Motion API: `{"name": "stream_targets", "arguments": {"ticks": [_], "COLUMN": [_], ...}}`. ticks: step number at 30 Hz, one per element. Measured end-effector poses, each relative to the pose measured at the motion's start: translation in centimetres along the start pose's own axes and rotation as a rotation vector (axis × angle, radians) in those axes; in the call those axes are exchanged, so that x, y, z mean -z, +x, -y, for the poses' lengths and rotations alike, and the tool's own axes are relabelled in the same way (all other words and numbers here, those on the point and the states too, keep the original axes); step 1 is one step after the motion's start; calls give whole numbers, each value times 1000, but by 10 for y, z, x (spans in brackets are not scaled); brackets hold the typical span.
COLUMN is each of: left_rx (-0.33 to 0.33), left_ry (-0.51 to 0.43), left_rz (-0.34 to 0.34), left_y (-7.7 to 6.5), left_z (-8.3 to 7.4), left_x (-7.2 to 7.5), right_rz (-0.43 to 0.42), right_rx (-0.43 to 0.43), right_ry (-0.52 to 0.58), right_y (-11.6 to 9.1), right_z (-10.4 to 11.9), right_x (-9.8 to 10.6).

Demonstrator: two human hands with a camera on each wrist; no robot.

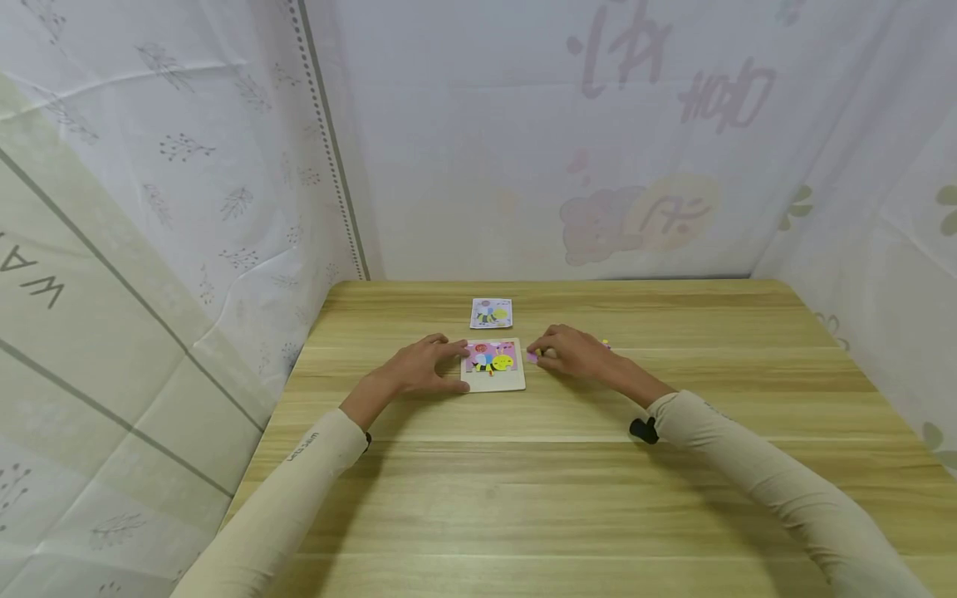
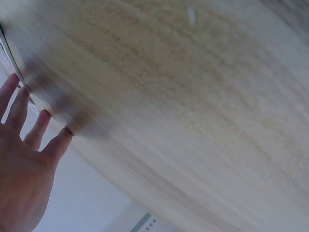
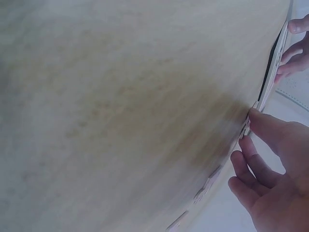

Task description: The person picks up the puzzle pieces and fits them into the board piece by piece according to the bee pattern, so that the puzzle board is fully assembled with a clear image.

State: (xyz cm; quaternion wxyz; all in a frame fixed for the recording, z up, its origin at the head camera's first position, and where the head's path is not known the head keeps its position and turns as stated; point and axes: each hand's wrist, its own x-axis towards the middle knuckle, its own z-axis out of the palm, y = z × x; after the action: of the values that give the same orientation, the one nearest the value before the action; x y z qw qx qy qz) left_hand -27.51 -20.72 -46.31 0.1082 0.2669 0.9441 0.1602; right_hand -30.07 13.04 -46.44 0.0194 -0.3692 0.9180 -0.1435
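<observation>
Now left hand (image 1: 422, 365) flat-fingered against puzzle board (image 1: 494, 375), right hand (image 1: 571, 352) grip pinched on purple piece (image 1: 532, 357).

Letters "WA" upside down on left curtain (image 1: 45, 286), small unreadable logo on left sleeve (image 1: 310, 444)

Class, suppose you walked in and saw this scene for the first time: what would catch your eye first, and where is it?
The small bright puzzle board at the middle of the wooden table, with the left hand resting on its left edge. Just right of it, the right hand pinches a purple piece. Behind the board lies a picture card.
</observation>
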Motion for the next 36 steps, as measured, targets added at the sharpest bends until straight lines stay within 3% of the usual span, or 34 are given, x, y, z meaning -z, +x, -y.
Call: {"name": "stream_targets", "arguments": {"ticks": [17, 36], "left_rx": [-16, -13], "left_ry": [-20, -26], "left_rz": [-3, 3], "left_y": [0, -1], "left_z": [0, 0], "left_x": [0, 1], "right_rz": [-48, -23], "right_rx": [58, 167], "right_ry": [52, 89], "right_y": [7, 30], "right_z": [12, 53], "right_x": [-3, -19]}}
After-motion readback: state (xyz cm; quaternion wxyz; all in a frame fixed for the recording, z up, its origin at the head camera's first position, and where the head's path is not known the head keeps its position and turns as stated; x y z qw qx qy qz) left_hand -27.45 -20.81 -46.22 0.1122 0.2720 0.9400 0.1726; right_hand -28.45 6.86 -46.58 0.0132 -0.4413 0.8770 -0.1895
